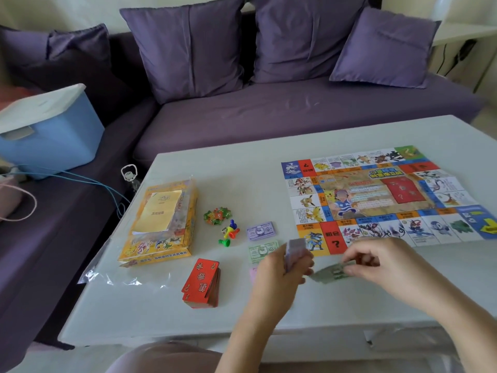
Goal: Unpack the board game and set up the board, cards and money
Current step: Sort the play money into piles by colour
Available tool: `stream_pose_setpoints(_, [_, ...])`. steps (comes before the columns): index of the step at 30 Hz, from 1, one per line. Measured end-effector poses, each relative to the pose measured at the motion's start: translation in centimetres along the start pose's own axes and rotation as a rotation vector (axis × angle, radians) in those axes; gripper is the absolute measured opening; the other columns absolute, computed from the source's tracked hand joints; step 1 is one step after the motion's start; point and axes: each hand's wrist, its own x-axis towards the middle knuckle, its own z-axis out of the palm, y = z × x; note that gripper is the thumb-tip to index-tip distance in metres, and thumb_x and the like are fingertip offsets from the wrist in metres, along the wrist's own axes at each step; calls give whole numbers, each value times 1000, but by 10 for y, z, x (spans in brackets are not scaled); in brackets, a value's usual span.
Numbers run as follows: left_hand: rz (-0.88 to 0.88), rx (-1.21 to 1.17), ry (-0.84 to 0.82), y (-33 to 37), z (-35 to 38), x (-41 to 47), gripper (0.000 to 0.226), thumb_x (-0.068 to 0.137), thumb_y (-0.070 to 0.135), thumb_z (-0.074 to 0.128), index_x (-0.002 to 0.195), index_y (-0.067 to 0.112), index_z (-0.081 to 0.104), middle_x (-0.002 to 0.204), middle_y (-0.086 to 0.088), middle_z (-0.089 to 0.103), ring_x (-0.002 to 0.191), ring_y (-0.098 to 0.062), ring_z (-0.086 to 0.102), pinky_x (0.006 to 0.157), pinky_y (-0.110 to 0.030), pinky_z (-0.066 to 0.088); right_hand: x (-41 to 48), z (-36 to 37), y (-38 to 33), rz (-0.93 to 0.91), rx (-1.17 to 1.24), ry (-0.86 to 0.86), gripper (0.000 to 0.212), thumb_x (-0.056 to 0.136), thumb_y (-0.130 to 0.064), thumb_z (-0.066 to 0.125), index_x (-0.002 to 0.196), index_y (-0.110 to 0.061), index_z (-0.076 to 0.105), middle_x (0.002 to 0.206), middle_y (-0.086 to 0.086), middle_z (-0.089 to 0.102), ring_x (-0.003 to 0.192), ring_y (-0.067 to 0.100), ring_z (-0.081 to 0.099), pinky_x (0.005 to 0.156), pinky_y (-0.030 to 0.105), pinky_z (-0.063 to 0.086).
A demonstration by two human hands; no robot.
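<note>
Currently: left hand [279,273] grips limp purple paper banknote stack [294,251]; right hand [376,265] fingers [352,270] pinch 1 flimsy, likely slippery green paper note [329,274] at its 3 o'clock edge.

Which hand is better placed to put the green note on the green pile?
Probably the right hand: it pinches the green note, while the left hand grips the stack of notes. The green pile lies just beyond the left hand.
</note>
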Motion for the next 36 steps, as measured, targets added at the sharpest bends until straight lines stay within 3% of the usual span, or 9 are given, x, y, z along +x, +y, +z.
stream_pose_setpoints(4, [-64,-57,84,5,3,6,16,99,13,44,88,13,56,63,-2,52,51,-8,53,53,-25,49,-1,5,18,-9,68,181,26,74,-10,79,73,-34,69,74,-25,65,73,1,61,65,17,47])
stream_pose_setpoints(7, [-71,51,14,5,13,4,18,99,20,45,90,8,54,61,-4,49,44,-8,48,46,-19,43,-2,13,31,14,157,213,25,73,-8,80,73,-31,70,74,-21,67,72,4,63,63,14,46])
stream_pose_setpoints(9, [-79,103,-30,3,20,3,22,98,24,47,82,10,50,63,-4,50,44,-8,48,44,-16,40,-3,17,37,33,194,208,24,74,-7,79,74,-30,70,73,-18,68,71,5,64,63,14,46])
stream_pose_setpoints(17, [-79,304,-92,-2,29,1,18,92,22,57,75,19,54,65,5,61,48,-4,49,50,-20,42,-2,25,36,66,261,150,25,73,-11,81,77,-33,71,71,-9,69,62,5,61,59,14,44])
stream_pose_setpoints(19, [-47,368,-75,-2,30,1,19,90,22,59,71,23,57,73,-1,69,52,-9,52,53,-26,45,-2,27,36,63,260,147,24,73,-12,81,79,-34,70,72,-11,69,64,6,63,61,15,46])
stream_pose_setpoints(24, [-49,403,-25,-2,31,2,16,86,22,60,76,11,65,75,-10,69,60,-23,58,57,-34,46,-3,30,36,37,297,159,24,74,-10,80,86,-28,67,80,-10,68,70,6,64,69,21,50])
stream_pose_setpoints(28, [-89,387,-16,3,31,0,18,86,19,59,69,17,65,56,5,57,51,-13,51,53,-27,41,-5,30,38,36,356,146,19,78,-5,75,82,-21,68,77,-1,69,69,11,65,69,26,50])
stream_pose_setpoints(32, [-126,281,64,13,21,0,29,85,19,61,57,22,64,53,0,60,44,-9,48,47,-23,40,-1,30,30,41,585,225,16,82,4,67,82,-11,68,73,4,70,66,15,67,64,18,52])
stream_pose_setpoints(36, [-126,197,143,21,-4,-1,28,88,19,62,60,17,66,48,2,60,36,-3,44,41,-16,36,16,36,2,7,686,265,13,81,6,67,88,-5,63,75,8,69,62,14,66,59,17,52])
